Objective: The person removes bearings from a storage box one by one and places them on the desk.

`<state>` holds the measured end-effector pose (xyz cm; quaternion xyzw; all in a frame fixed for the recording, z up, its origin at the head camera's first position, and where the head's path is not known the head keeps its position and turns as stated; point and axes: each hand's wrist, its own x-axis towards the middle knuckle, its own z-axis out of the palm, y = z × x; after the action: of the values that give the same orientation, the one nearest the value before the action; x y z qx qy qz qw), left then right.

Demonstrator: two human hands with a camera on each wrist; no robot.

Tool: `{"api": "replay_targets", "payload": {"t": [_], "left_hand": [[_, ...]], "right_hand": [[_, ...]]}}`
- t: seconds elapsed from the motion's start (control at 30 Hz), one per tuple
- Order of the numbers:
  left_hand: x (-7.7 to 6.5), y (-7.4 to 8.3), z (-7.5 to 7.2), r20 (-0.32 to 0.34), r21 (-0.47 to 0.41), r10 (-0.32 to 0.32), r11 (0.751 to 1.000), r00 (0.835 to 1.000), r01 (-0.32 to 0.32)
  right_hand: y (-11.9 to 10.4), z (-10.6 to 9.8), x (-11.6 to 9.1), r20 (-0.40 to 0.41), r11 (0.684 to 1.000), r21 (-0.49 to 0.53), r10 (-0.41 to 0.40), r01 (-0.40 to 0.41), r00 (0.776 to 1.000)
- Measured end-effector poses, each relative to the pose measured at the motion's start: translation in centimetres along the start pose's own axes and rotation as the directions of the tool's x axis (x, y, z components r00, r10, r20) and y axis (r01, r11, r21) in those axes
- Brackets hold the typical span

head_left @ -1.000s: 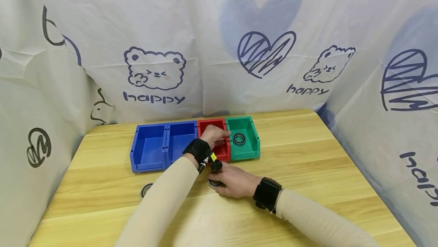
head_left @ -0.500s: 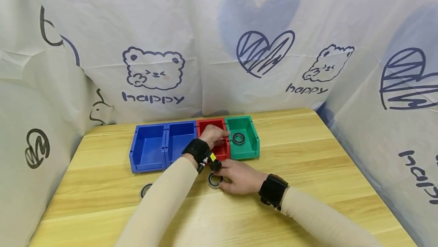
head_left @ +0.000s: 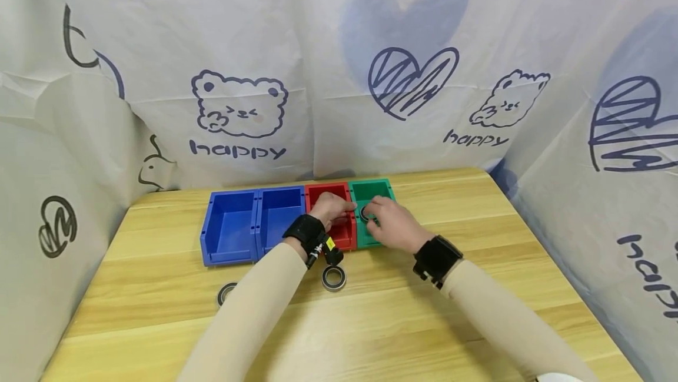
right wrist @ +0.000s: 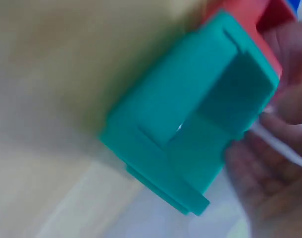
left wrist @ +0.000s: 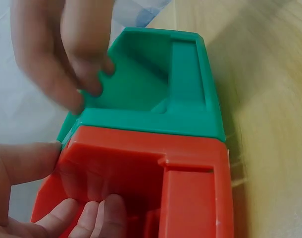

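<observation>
My left hand [head_left: 329,210] reaches into the red bin [head_left: 346,235], its thumb at the rim by the green bin [left wrist: 156,121] and its fingers inside, gripping the side wall. Above the green bin, my right hand [head_left: 397,226] hovers with loosely bent fingers, blurred in the left wrist view and holding nothing visible. A ball bearing [head_left: 363,213] lies in that bin, partly hidden behind the right fingers. Another bearing [head_left: 325,281] rests on the table in front of the red bin. A third bearing [head_left: 221,295] is partly covered by my left sleeve.
Two blue bins [head_left: 233,223] stand side by side, left of the red one, in one row. The wooden table [head_left: 508,252] ends at a printed white cloth [head_left: 328,76] behind and at the sides.
My right hand has let go of the bearing on the table and moved up and right to the green bin. The left hand stays at the red bin.
</observation>
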<state>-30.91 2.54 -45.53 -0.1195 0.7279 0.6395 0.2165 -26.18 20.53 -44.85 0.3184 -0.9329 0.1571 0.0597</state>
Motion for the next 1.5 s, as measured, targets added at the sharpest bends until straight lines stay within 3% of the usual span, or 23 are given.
{"api": "replay_targets", "payload": {"t": [0.13, 0.33, 0.43, 0.6, 1.07, 1.5], "left_hand": [[0.0, 0.0, 0.0, 0.003, 0.006, 0.014, 1.000, 1.000, -0.014], [-0.3, 0.0, 0.1, 0.001, 0.032, 0.029, 0.999, 1.000, -0.029], [-0.4, 0.0, 0.0, -0.004, 0.037, 0.028, 0.999, 1.000, -0.027], [-0.3, -0.1, -0.1, -0.017, 0.030, 0.026, 0.999, 1.000, -0.025], [-0.1, -0.3, -0.2, 0.012, 0.050, 0.052, 0.997, 0.999, -0.053], [0.1, -0.4, 0.0, 0.000, 0.061, 0.044, 0.997, 0.999, -0.044]], "right_hand": [[0.7, -0.1, 1.7, 0.133, 0.995, -0.077, 0.074, -0.064, 0.988], [0.9, 1.0, 3.4, 0.310, 0.980, -0.158, 0.167, -0.123, 0.936], [1.1, 1.7, 3.9, 0.355, 0.970, -0.191, 0.208, -0.147, 0.912], [1.3, 2.5, 4.4, 0.382, 0.961, -0.222, 0.241, -0.165, 0.892], [1.4, 3.2, 4.6, 0.355, 0.957, -0.237, 0.244, -0.165, 0.902], [1.7, 2.6, 4.3, 0.306, 0.974, -0.201, 0.163, -0.104, 0.938]]}}
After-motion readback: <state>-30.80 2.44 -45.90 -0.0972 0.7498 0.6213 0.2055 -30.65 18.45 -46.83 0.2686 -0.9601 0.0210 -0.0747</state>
